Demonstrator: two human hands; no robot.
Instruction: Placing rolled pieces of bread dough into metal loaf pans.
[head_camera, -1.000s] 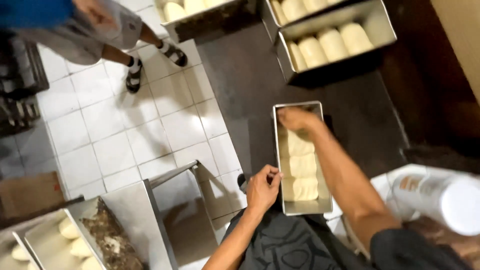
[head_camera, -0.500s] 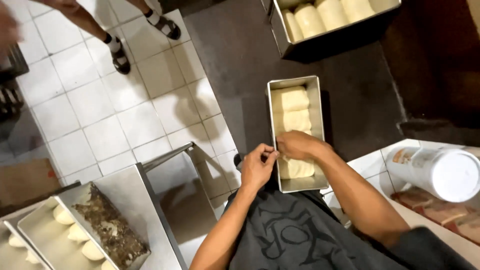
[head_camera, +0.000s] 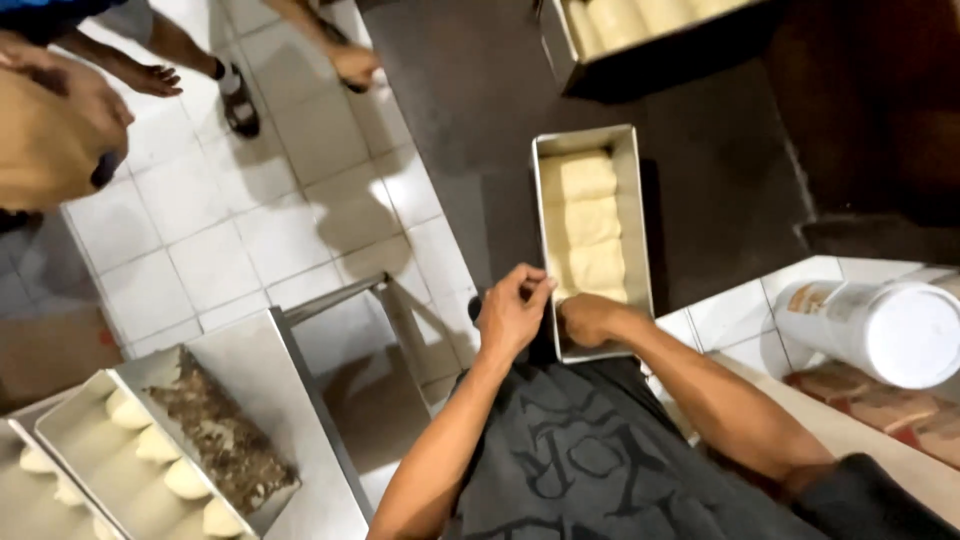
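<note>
- Left hand (head_camera: 510, 318): at the near left edge of the loaf pan (head_camera: 590, 235), fingers pinched together at the rim; whether they clamp the rim or dough cannot be told.
- Pan: on the dark floor, three dough pieces (head_camera: 585, 222) in a row.
- Right hand (head_camera: 588, 318): curled inside the pan's near end, on the dough; grip unclear.
- Step, as judged: seating the last piece. Next move calls for light, even pressure.

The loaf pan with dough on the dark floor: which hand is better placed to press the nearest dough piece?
Probably the right hand: it already lies inside the loaf pan, on the nearest dough piece. The left hand only pinches the pan's near rim.
</note>
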